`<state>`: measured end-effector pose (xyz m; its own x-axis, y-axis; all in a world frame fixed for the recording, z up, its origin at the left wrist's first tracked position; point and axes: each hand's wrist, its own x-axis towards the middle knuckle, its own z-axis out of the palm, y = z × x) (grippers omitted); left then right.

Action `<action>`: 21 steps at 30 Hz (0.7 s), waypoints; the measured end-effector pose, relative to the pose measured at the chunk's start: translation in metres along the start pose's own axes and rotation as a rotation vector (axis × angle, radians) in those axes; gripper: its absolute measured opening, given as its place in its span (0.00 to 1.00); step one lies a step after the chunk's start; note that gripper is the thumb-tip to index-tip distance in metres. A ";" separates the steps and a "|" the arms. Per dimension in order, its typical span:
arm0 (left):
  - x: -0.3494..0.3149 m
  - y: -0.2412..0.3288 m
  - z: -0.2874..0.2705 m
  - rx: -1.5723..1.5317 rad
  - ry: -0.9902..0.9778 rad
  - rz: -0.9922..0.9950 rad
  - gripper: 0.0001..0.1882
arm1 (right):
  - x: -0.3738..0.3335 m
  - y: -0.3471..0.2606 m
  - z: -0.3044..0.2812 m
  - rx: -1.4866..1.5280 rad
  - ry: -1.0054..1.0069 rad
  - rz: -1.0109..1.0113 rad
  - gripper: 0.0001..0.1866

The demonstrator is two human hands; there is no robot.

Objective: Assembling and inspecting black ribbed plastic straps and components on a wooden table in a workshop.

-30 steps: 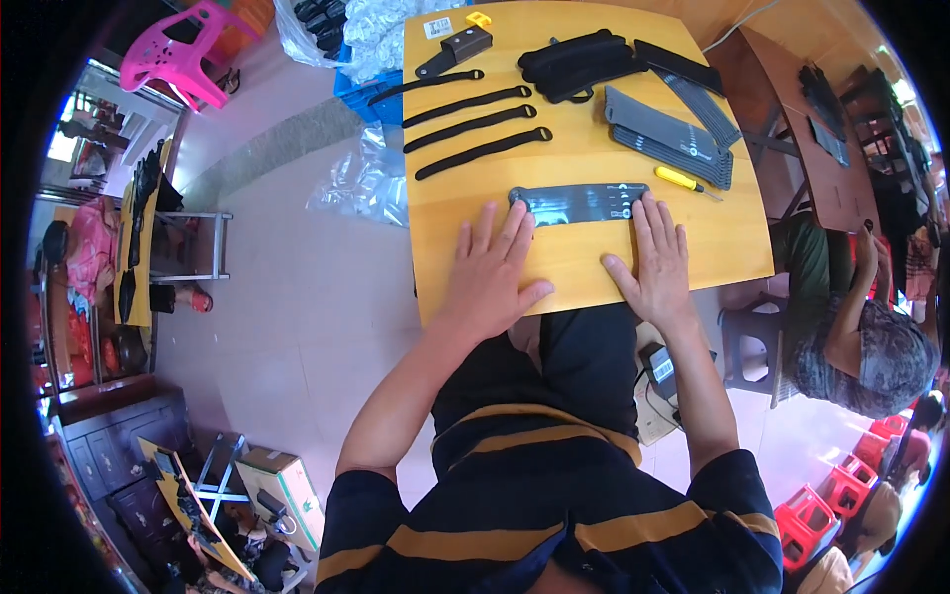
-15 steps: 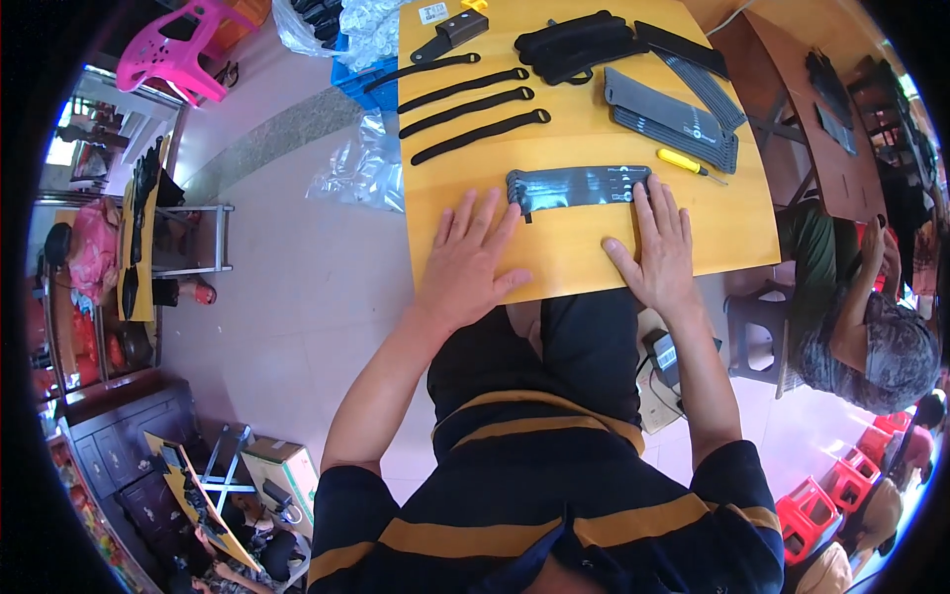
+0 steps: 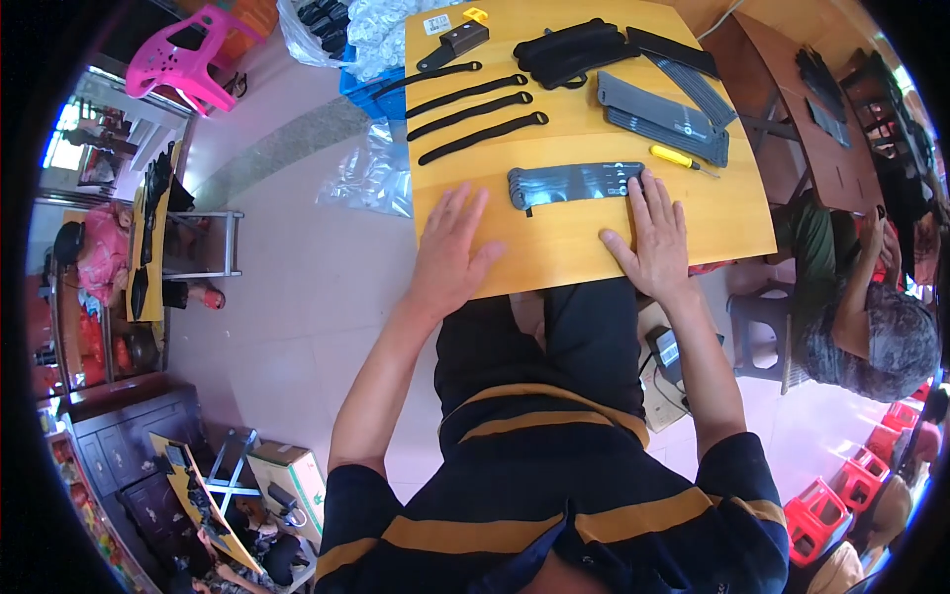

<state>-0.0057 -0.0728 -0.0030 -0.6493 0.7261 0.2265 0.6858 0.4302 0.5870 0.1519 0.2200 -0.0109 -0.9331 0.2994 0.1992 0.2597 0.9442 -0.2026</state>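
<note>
Resting flat, fingers spread, gripping nothing: left hand (image 3: pixel 450 252) on yellow wooden tabletop (image 3: pixel 554 252); right hand (image 3: pixel 655 238) fingertips touching flat dark-grey fabric band (image 3: pixel 574 183), centre, just beyond. Advice: pinch band at both ends, keep flat.

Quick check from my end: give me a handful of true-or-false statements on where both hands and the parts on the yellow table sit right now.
1. Both hands lie flat, palms down, on the yellow table. True.
2. The left hand grips the yellow-handled screwdriver. False: it holds nothing, and the screwdriver lies on the table beyond the right hand.
3. The right hand's fingertips reach the right end of the dark flat pack. True.
4. Three black straps lie side by side, beyond the left hand. True.
5. The pink plastic chair stands on the table. False: it stands on the floor, far left.
</note>
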 end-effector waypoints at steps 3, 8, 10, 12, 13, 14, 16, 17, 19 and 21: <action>-0.001 0.011 -0.003 0.036 0.000 -0.011 0.35 | 0.001 -0.002 -0.003 -0.017 0.002 0.000 0.47; 0.012 0.031 0.005 0.346 -0.104 0.061 0.35 | 0.001 -0.004 -0.004 -0.016 -0.010 0.007 0.47; 0.018 0.032 0.012 0.372 -0.135 0.049 0.35 | 0.001 -0.004 -0.003 -0.015 -0.022 0.011 0.47; 0.020 0.028 0.015 0.396 -0.171 0.034 0.35 | 0.000 -0.003 -0.004 -0.003 -0.029 0.018 0.47; 0.020 0.025 0.016 0.366 -0.159 0.030 0.36 | 0.000 -0.003 -0.005 0.000 -0.030 0.023 0.47; 0.019 0.022 0.017 0.337 -0.147 0.026 0.36 | 0.000 -0.004 -0.007 -0.028 -0.048 0.041 0.47; 0.021 0.022 0.018 0.330 -0.140 0.012 0.36 | 0.000 -0.007 -0.011 -0.055 -0.068 0.066 0.47; 0.021 0.022 0.017 0.323 -0.124 -0.002 0.35 | 0.001 -0.008 -0.012 -0.054 -0.068 0.067 0.47; 0.021 0.022 0.017 0.321 -0.116 -0.007 0.34 | 0.002 -0.008 -0.014 -0.057 -0.060 0.069 0.47; 0.023 0.022 0.017 0.323 -0.098 -0.008 0.33 | 0.002 -0.009 -0.016 -0.049 -0.069 0.073 0.46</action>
<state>0.0003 -0.0379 0.0018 -0.6313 0.7633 0.1374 0.7596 0.5727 0.3082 0.1512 0.2140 0.0065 -0.9257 0.3592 0.1184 0.3381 0.9262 -0.1666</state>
